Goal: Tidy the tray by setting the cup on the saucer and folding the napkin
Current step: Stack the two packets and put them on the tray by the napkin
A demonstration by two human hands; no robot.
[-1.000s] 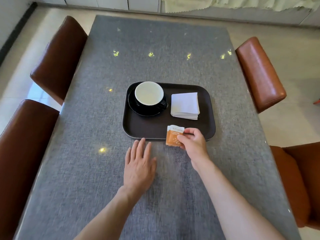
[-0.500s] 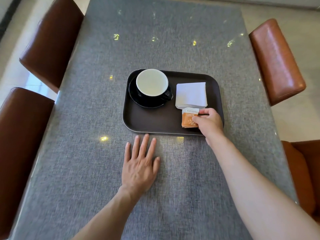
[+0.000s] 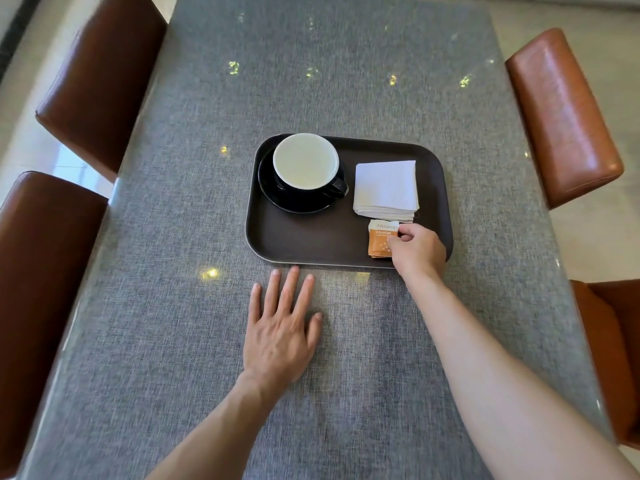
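Note:
A dark brown tray (image 3: 298, 242) lies on the grey table. In its left half a black cup (image 3: 306, 168) with a pale inside stands on a black saucer (image 3: 273, 192), handle to the right. A folded white napkin (image 3: 386, 187) rests in the right half. Just in front of the napkin lies an orange and white sachet (image 3: 379, 239), pinched at its right edge by my right hand (image 3: 417, 252). My left hand (image 3: 280, 330) lies flat on the table, fingers spread, just in front of the tray's near edge.
The grey cloth-textured table (image 3: 173, 306) has a glossy cover with light spots. Two dark brown chairs (image 3: 100, 74) stand along the left side, and two orange-brown chairs (image 3: 562, 112) stand along the right.
My right hand has carried the sachet from the tray's front rim onto the tray, in front of the napkin. The view has tilted down and closer. My left hand stays flat.

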